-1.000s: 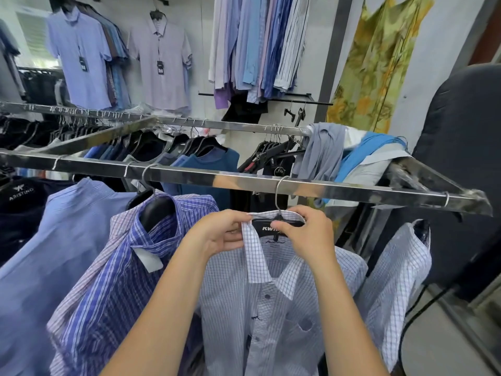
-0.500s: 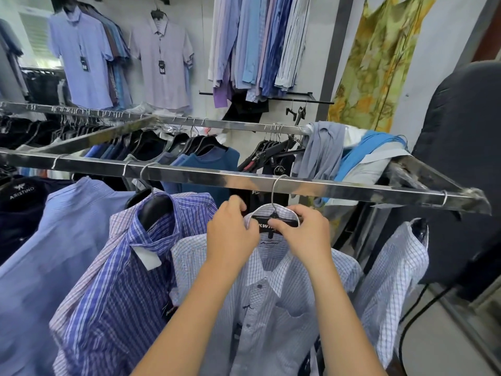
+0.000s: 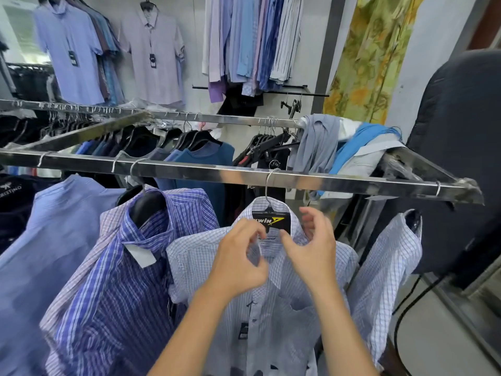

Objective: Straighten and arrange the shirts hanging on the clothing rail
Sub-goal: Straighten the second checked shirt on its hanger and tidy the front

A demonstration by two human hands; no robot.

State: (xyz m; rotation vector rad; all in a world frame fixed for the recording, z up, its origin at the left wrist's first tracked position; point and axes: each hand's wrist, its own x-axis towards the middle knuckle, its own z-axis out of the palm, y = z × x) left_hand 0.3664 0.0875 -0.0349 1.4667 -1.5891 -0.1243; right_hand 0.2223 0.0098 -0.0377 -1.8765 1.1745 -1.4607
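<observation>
- Left hand [image 3: 238,261]: fingers [image 3: 252,226] curled, pinching the left collar flap of the checked shirt [image 3: 284,308].
- Right hand [image 3: 314,251]: fingers apart and loosely bent, thumb tip on the right side of the collar [image 3: 295,213]. No clamp visible.
- Checked shirt is on a hanger with a black label [image 3: 268,222]. Its hook [image 3: 269,185] sits on the near rail [image 3: 339,181], right of the rail's middle.
- Left of it on the same rail: blue striped shirt [image 3: 130,280], touching its shoulder, then a plain blue shirt [image 3: 40,240].
- Right end of the near rail: second checked shirt [image 3: 387,261], hanging apart from the held one.
- Far rail [image 3: 217,119]: dark tees [image 3: 206,156], with loose grey and blue garments [image 3: 339,147] heaped over its right end.
- Wall behind: short-sleeve shirts [image 3: 151,50] and a row of long-sleeve shirts [image 3: 252,42].
</observation>
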